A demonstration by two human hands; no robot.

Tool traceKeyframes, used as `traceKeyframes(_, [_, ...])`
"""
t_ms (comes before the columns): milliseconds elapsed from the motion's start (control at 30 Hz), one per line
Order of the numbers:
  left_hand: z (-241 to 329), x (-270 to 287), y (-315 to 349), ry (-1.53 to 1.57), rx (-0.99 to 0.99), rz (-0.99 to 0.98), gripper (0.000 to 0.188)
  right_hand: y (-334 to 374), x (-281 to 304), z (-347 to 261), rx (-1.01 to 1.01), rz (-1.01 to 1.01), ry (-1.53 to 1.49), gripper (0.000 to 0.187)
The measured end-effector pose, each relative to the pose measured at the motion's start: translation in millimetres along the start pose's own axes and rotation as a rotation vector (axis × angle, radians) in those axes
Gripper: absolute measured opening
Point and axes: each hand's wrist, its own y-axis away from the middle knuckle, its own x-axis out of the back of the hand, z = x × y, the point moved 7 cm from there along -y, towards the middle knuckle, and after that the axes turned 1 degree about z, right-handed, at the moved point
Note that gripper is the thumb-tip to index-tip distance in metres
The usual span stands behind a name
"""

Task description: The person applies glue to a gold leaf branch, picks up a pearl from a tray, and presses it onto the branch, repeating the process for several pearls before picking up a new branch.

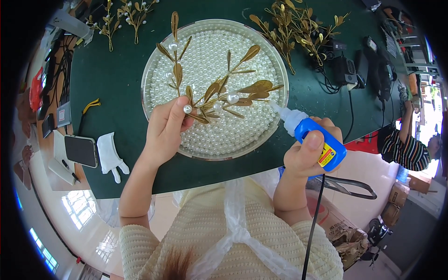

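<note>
My left hand (169, 122) is closed in a pinch on a gold leaf branch (212, 91), holding it over a round tray (145, 86) full of loose white pearl beads (219, 135). Several larger pearls sit along the branch, among them a big one (233, 97) near its right-hand leaves. In my right hand (308, 149) is a blue glue bottle (322, 142) with a clear tip, gripped with the fingers wrapped round it. The bottle leans to the upper left, and its nozzle (275, 106) is close to the branch's right-hand leaf tips, above the tray's right rim.
Plain gold branches (303, 30) lie at the back right, beside black chargers and cables (345, 70). Branches with pearls (123, 21) lie at the back left. A phone (81, 150) and a white glove (111, 154) rest at the left. Another person (406, 147) is at the far right.
</note>
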Motion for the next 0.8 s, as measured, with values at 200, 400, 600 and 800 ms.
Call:
traceKeyframes(200, [-5,1,2,0.018,0.015,0.038,0.042,3,2,9,-0.149,0.045,-0.044,0.024])
traceKeyframes(400, [-6,1,0,0.049,0.024,0.049,0.043,14,18,53,-0.612,0.341,-0.381,0.02])
traceKeyframes(600, [-5,3,0,0.052,0.034,0.051,0.042,9,29,82,-0.809,0.056,-0.415,0.023])
traceKeyframes(800, [-6,4,-1,0.031,0.028,0.033,0.042,7,40,108,-0.757,-0.124,-0.13,0.018])
